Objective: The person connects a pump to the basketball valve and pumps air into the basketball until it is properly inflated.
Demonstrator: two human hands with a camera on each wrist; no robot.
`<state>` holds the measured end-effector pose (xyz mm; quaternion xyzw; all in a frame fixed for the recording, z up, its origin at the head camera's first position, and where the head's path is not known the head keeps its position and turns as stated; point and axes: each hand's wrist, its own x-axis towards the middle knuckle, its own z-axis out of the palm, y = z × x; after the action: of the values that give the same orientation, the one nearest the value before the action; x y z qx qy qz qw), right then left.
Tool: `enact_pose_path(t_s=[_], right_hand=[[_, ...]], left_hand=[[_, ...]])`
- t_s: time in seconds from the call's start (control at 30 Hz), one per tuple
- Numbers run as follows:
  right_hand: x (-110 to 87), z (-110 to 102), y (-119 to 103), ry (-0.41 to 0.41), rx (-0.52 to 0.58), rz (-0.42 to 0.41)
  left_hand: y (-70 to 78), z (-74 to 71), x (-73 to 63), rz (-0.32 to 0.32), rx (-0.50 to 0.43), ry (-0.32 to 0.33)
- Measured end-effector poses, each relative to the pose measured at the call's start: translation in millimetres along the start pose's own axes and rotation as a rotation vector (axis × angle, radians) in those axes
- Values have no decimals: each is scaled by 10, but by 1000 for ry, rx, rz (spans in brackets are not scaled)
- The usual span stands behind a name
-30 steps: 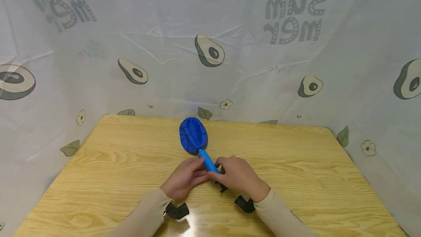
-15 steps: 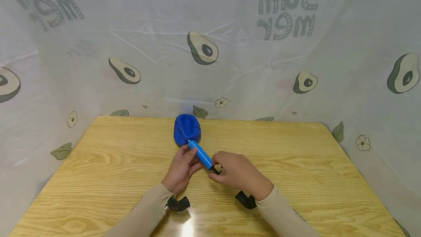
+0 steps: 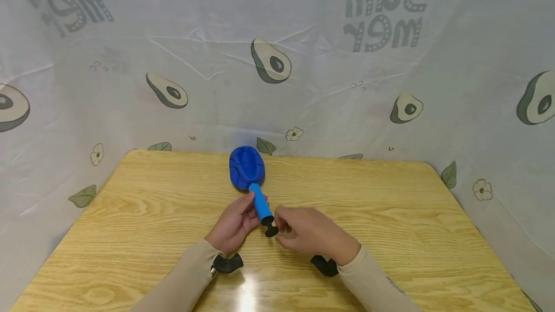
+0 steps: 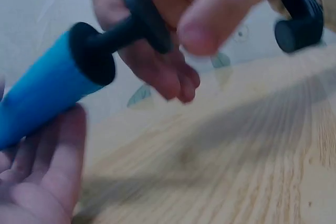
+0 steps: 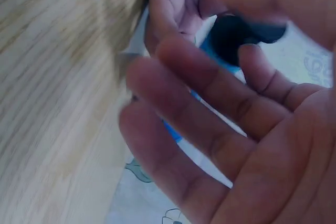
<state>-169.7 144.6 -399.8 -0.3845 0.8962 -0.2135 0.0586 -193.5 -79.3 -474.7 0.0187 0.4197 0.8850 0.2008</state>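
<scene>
A dark blue ball (image 3: 246, 163) with black seam lines, deflated and caved in, lies toward the table's far edge. The front end of a light blue hand pump (image 3: 261, 203) meets the ball's near edge. My left hand (image 3: 231, 225) holds the pump's barrel from the left, fingers beneath it in the left wrist view. Out of the barrel's near end sticks a short black plunger with a flat handle (image 4: 147, 19). Just right of that handle is my right hand (image 3: 314, 232), its fingers loosely bent and holding nothing; they show relaxed and apart in the right wrist view.
The light wooden table (image 3: 381, 206) spreads out on both sides of the hands. Behind it hangs a pale curtain (image 3: 217, 61) printed with avocados and lettering. A black camera mount (image 3: 228, 264) is strapped at the left wrist, and another (image 3: 324, 266) at the right.
The pump first moved away from me to the ball, with the left hand holding it. Since then the right hand has let go of the plunger handle, which now shows in full.
</scene>
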Motion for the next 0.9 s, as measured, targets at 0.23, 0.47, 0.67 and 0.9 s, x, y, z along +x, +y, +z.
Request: enact_pose_path(t_s=[0.23, 0.47, 0.67, 0.9], right_hand=[[-12, -15, 19, 10, 4, -76], [30, 27, 16, -5, -54, -144], [38, 58, 30, -33, -45, -140], [38, 44, -13, -129, 29, -130]], left_hand=[[-27, 1, 8, -25, 149, -64], [-19, -5, 30, -58, 183, -72], [-39, 2, 32, -47, 232, -63], [-45, 2, 33, -36, 249, -65]])
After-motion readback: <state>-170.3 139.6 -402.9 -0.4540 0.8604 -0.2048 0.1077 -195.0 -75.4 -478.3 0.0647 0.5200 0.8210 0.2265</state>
